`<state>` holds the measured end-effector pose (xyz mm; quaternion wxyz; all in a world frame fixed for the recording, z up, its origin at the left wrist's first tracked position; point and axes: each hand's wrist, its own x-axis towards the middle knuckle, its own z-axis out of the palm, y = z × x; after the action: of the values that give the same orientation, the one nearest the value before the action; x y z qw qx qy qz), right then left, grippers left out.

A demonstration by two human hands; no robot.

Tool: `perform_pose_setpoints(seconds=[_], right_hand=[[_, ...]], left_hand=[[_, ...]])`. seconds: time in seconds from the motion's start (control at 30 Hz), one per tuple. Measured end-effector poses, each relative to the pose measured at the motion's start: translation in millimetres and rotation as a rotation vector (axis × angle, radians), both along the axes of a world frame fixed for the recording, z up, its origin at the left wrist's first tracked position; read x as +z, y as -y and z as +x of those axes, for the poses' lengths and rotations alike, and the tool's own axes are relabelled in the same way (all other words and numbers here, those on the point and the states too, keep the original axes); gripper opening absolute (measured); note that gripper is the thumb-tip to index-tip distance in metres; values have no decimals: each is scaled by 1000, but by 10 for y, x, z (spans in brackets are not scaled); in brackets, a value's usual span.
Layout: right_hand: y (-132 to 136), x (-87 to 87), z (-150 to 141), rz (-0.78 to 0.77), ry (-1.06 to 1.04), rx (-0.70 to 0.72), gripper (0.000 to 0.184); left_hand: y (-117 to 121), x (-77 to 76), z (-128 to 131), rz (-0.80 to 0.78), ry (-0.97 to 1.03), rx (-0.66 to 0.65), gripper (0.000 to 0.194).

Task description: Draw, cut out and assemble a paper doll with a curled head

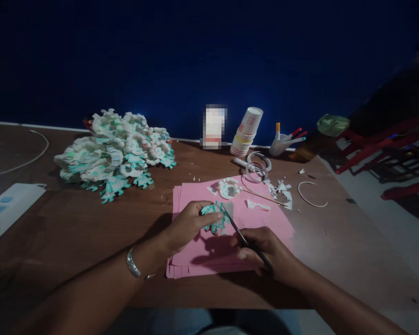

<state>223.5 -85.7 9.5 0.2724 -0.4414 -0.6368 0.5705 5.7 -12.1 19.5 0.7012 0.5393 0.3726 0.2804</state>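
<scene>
My left hand (188,225) pinches a small white-and-teal paper cup cutout (214,218) over a stack of pink paper (265,218). Closed around black-handled scissors (242,239), my right hand (265,251) points the blades up-left into the cutout. A bracelet circles my left wrist. Another curled cup piece (229,188) lies on the pink paper just beyond.
A heap of finished curled cup flowers (113,151) lies at the back left of the brown table (73,223). Stacked paper cups (246,132), a tape roll (256,172), a pen holder (282,142), paper scraps (282,190) and a white bag (14,200) stand around. Red chairs (387,144) are at right.
</scene>
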Motion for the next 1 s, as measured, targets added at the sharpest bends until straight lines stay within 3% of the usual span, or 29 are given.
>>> perform_pose_setpoints(seconds=[0.4,0.57,0.73,1.0], right_hand=[[-3,-2,10,2,23,-7,38],[-50,61,60,-35,63,40,39],[-74,114,139,9,133,89,42],[-80,165,180,29,173,128,47]], left_hand=[[-7,-7,12,63,-22,47,31],[-32,-10,-21,121,-68,2,33],[-37,35,-39,53,-127,-60,28],[-40,92,-37,75,-103,-89,27]])
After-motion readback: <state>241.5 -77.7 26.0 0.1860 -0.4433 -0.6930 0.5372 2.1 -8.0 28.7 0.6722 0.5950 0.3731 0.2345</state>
